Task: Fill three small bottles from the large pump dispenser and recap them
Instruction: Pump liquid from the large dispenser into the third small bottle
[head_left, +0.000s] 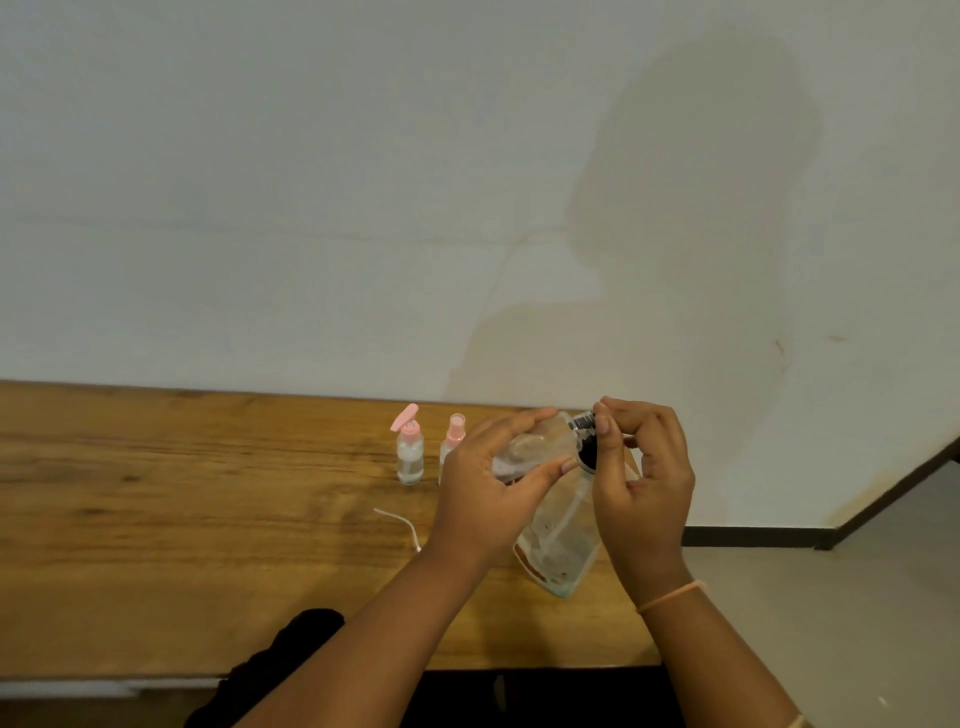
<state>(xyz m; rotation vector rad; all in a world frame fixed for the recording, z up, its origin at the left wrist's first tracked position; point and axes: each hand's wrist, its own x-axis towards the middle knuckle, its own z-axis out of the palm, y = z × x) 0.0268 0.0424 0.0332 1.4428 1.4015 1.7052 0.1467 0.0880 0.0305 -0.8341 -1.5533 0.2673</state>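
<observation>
My left hand (483, 499) grips a small clear bottle (535, 446), held tilted on its side above the table. Its mouth points right, at the black pump head (583, 421) of the large clear dispenser (558, 540). My right hand (641, 467) pinches that pump head between thumb and fingertips. The dispenser stands on the wooden table (208, 519) under both hands, partly hidden by them. Two other small bottles stand upright to the left: one with a pink pump top (409, 452) and one with a pink spray top (453, 440), half hidden behind my left hand.
A thin white tube (400, 522) lies loose on the table left of my left wrist. The table's right end lies just past the dispenser, its front edge near my forearms. A white wall rises behind the table. Dark cloth (291, 654) sits at the front edge.
</observation>
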